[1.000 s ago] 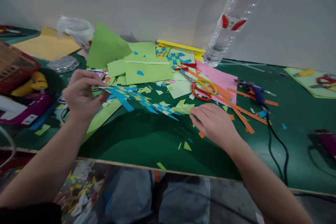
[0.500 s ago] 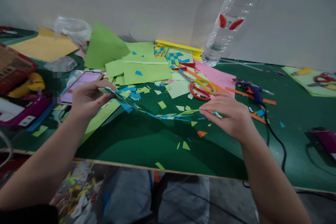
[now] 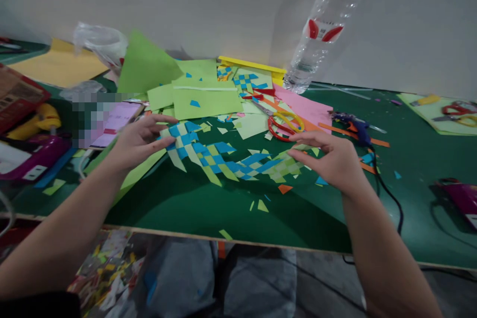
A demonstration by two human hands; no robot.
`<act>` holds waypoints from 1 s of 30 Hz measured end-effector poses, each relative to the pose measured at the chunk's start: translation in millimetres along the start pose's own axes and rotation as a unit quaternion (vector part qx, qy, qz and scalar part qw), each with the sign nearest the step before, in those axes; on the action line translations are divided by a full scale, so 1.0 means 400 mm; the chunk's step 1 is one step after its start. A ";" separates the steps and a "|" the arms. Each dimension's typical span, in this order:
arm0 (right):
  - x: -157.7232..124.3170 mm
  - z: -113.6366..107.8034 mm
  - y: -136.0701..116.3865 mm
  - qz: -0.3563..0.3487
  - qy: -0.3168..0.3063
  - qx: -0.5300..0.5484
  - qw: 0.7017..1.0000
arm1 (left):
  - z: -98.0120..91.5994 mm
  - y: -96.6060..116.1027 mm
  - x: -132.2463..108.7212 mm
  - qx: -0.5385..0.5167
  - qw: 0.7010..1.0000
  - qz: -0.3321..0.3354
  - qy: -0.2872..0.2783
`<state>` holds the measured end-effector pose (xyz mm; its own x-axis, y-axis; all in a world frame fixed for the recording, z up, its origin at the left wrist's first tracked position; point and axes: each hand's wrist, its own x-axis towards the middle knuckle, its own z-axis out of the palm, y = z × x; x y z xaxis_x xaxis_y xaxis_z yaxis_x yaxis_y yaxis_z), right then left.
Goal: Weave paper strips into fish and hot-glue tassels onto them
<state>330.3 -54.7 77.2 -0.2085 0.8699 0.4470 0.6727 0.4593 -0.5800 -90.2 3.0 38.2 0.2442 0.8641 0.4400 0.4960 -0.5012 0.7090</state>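
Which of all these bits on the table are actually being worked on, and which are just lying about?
In hand:
left hand
right hand
woven blue-and-green paper strip

Lying about:
scissors
plastic bottle
glue gun
green paper sheets
pink paper

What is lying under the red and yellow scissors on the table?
The scissors lie on a pink paper sheet and light green sheets. An orange strip runs underneath; the covered part is hidden.

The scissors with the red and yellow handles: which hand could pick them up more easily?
Probably the right hand. It holds the woven paper strip at the end just below the scissors, while the left hand grips the far end.
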 end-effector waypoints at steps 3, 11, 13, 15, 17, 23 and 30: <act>0.003 0.004 0.011 -0.001 -0.015 -0.034 0.999 | 0.004 0.014 0.007 -0.010 0.998 -0.016 -0.059; 0.005 0.015 0.044 0.006 -0.071 -0.072 0.995 | 0.008 0.026 0.012 0.079 0.988 -0.020 -0.128; 0.006 0.020 0.051 0.001 -0.075 -0.092 0.993 | 0.009 0.017 0.010 0.108 0.983 -0.013 -0.145; 0.009 0.026 0.059 -0.006 -0.079 -0.114 0.990 | 0.010 0.008 0.008 0.134 0.978 -0.003 -0.162; 0.011 0.031 0.070 -0.013 -0.087 -0.136 0.987 | 0.013 0.001 0.006 0.149 0.973 0.010 -0.178; 0.013 0.050 0.100 -0.053 -0.072 -0.229 0.969 | 0.022 -0.005 0.009 0.196 0.950 0.098 -0.224; 0.010 0.058 0.051 -0.150 -0.038 -0.229 0.961 | 0.028 -0.012 0.009 0.246 0.939 0.171 -0.168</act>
<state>326.7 -37.6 51.4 -0.4819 0.7294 0.4855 0.8122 0.5798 -0.0650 -82.5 8.9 30.1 0.6686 0.6624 0.3379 0.6447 -0.7428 0.1806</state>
